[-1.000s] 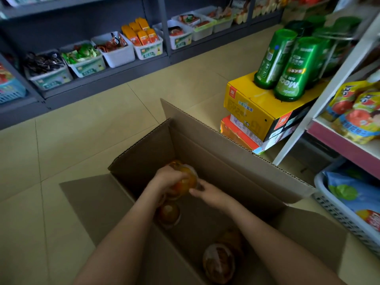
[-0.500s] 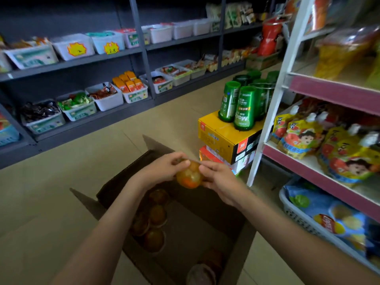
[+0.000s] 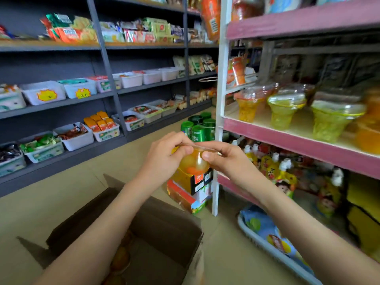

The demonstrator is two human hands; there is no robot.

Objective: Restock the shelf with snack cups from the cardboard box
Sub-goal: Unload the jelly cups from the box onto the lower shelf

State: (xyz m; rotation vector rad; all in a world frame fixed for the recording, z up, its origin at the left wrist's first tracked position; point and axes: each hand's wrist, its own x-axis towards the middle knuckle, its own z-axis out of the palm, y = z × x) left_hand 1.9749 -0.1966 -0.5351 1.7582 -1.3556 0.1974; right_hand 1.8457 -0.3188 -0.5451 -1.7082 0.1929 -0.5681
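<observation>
Both hands hold one clear orange snack cup [image 3: 194,162] at chest height, above the far edge of the open cardboard box [image 3: 164,229]. My left hand [image 3: 166,155] grips its left side and rim. My right hand [image 3: 224,159] pinches the rim on the right. More orange cups [image 3: 121,258] lie in the box, partly hidden by my left forearm. To the right, the pink-edged shelf [image 3: 287,138] carries several clear cups of yellow and orange jelly [image 3: 284,110].
Stacked yellow and red cartons [image 3: 191,188] with green canisters [image 3: 197,130] stand beside the shelf's white post [image 3: 218,120]. A white basket [image 3: 273,249] of snack bags sits on the floor at the right. Grey shelving with bins [image 3: 74,136] lines the far side of the aisle.
Both hands lifted the orange cup out of the box and up toward the pink shelf. The view tilted up from the box to the shelves.
</observation>
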